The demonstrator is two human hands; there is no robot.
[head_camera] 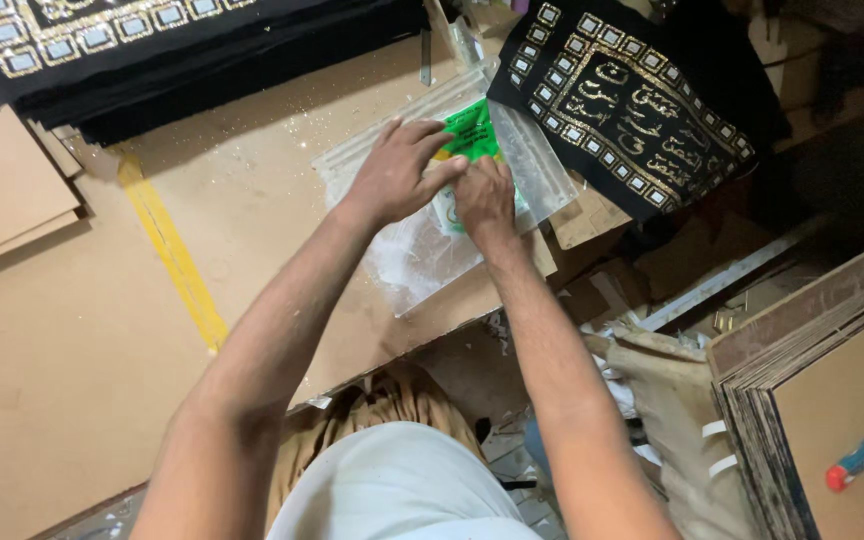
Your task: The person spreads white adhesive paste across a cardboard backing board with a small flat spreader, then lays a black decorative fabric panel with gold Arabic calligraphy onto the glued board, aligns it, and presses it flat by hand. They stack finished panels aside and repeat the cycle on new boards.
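Brown board worktop (72, 330) fills most of the view, with a strip of yellow tape (174, 255) running from about 11 to 5 o'clock across it. Stacked black cloth panels with gold trim (152, 40) sit up at 11 o'clock, and another black embroidered panel (632, 110) lies at 1 o'clock. Leaning boards (812, 390) are off at 4 o'clock.

Dead centre-top is a clear plastic sleeve (422, 250), long axis running roughly 1 to 7 o'clock, with a green printed card (472, 130) at its upper end. Left hand (397, 175) has its fingers curled down and pinching the card's edge; right hand (485, 200) is pressed flat-ish on the sleeve just below the card, touching it. Card sits toward 12 o'clock from both hands, and the left one's closer.
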